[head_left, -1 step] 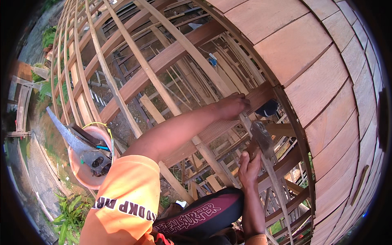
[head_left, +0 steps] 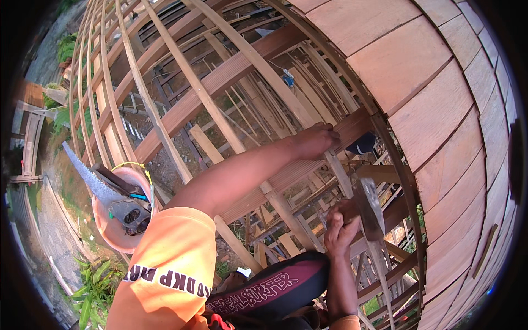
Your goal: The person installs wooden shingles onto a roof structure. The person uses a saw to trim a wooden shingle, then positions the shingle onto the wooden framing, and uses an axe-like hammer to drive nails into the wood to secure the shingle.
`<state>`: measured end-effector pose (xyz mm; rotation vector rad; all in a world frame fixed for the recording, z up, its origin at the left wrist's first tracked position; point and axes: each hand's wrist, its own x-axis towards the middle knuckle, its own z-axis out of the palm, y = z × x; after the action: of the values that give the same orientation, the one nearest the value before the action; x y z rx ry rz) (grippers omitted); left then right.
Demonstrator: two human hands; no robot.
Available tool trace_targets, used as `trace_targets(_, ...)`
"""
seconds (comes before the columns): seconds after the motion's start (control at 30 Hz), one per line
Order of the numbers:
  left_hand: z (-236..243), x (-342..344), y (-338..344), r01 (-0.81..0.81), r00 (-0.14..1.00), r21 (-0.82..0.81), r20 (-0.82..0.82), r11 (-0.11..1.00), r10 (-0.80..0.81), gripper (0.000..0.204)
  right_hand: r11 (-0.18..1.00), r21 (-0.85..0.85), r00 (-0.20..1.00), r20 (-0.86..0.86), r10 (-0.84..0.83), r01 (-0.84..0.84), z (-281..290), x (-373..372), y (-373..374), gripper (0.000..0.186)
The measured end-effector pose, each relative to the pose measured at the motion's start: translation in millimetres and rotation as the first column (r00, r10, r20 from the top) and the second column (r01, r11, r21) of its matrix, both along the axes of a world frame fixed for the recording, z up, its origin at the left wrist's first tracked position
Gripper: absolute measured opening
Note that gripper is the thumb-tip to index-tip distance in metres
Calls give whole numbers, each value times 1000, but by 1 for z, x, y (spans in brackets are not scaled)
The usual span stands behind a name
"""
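Note:
My left hand reaches across from the orange sleeve, its fingers closed at a long wooden batten where that crosses a thick brown rafter. A nail in those fingers cannot be made out. Below it, my right hand is wrapped round the short wooden handle of what looks like a hatchet, with a broad metal head. This head is over the batten, apart from my left hand.
An orange bucket holding a handsaw and other tools hangs at left. Wooden shingles cover the right side. Open gaps between battens show ground and stacked boards far below. Another person's dark clad part may show beneath the rafter.
My right hand has drawn the hatchet down and to the right, away from my left hand, and its head has turned. The left hand stays on the batten.

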<state>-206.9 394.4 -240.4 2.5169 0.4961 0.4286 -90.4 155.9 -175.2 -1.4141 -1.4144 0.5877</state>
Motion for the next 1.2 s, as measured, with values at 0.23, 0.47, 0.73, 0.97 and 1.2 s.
trace_targets(0.23, 10, 4, 3, 34, 998, 57, -53, 998, -31, 40, 827, -532, 925, 378, 42, 180, -18, 16, 32, 41)
trace_targets(0.47, -3, 1, -1, -25, 998, 75, 64, 997, 20, 36, 883, 468, 956, -245, 160, -28, 16, -13, 16, 40)
trace_targets(0.73, -14, 5, -1, -32, 998, 54, 63, 998, 28, 37, 863, -459, 940, 339, -46, 208, 0, 12, 14, 39)
trace_targets(0.97, 3, 9, -2, 7, 999, 46, 48, 999, -9, 46, 1000, -4, 996, 89, -11, 12, -16, 11, 27, 35)
trace_targets(1.2, -3, 3, 6, 28, 994, 64, 102, 998, -34, 39, 710, -692, 985, 172, -14, 130, 31, 29, -33, 30)
